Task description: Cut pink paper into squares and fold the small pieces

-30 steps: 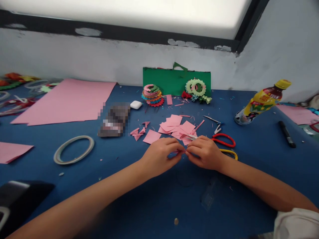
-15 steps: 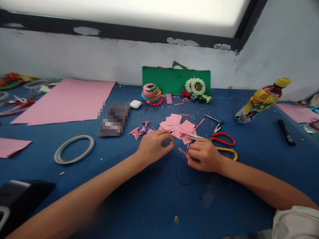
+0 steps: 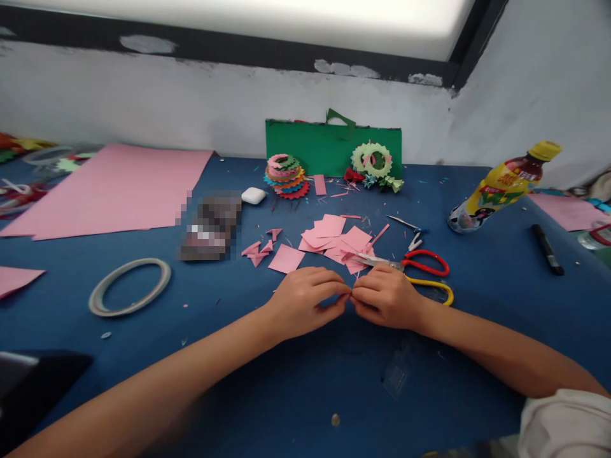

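My left hand (image 3: 310, 302) and my right hand (image 3: 389, 298) meet fingertip to fingertip over the blue table, thumbs and forefingers pinched together. The pink paper strip seen in the right fingers earlier is almost wholly covered by the fingertips. Just behind the hands lies a loose pile of pink paper pieces (image 3: 329, 235). A single pink square (image 3: 286, 259) rests nearer my left hand, beside several small folded pink paper pieces (image 3: 260, 251). Scissors (image 3: 427, 282) with one red and one yellow handle lie beyond my right hand, blades over the pile and partly hidden by it.
Large pink sheets (image 3: 124, 191), a tape roll (image 3: 98, 302) and a white case (image 3: 253, 195) lie to the left. Paper rings (image 3: 287, 181) stand before a green board (image 3: 329, 146). At right are a drink bottle (image 3: 501, 187), tweezers (image 3: 403, 222) and a black marker (image 3: 547, 248).
My left hand has moved right and its fingers have closed, meeting the right fingertips. The pink strip in my right hand is now covered. The pink square by the left hand is uncovered.
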Demonstrator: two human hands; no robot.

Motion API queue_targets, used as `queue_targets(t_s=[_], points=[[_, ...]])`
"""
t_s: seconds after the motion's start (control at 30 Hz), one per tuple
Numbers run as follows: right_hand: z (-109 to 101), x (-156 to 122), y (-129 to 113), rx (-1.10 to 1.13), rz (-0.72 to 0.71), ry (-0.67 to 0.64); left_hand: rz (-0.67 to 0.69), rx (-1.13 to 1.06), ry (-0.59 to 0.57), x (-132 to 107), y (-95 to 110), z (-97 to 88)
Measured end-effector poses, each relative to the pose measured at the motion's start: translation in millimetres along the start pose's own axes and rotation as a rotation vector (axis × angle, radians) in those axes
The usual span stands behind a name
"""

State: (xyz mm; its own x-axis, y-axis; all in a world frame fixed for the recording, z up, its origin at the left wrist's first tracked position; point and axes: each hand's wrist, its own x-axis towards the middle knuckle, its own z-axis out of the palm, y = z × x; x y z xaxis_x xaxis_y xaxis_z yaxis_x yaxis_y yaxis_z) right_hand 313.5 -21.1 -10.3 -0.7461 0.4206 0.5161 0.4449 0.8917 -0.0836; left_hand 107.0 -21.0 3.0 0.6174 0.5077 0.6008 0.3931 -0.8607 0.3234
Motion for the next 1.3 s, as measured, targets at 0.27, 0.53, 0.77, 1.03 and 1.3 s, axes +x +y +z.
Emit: queue_targets(t_s=[0.27, 0.53, 0.77, 1.03, 1.3], points=[[-0.2, -0.6, -1.0, -0.005, -0.026, 0.007, 0.06, 0.046, 0.013, 1.5, 1.1, -0.1], [-1.4, 2.5, -1.3, -0.01, 0.004, 0.103, 0.055, 0.073, 0.055, 2.8, -9.9, -0.2], [-5.4, 1.3, 0.0, 0.063, 0.006, 0.189, -0.086, 0.071, 0.131, 0.1, -31.8, -8.6], [-3.5, 0.4, 5.0, 0.052, 0.023, 0.134, 0.081, 0.025, -0.04, -0.5, -10.7, -6.3], [-12.6, 4.3, -0.3, -0.089, -0.043, -0.037, 0.117, 0.204, 0.006, -3.6, 5.6, -1.0]])
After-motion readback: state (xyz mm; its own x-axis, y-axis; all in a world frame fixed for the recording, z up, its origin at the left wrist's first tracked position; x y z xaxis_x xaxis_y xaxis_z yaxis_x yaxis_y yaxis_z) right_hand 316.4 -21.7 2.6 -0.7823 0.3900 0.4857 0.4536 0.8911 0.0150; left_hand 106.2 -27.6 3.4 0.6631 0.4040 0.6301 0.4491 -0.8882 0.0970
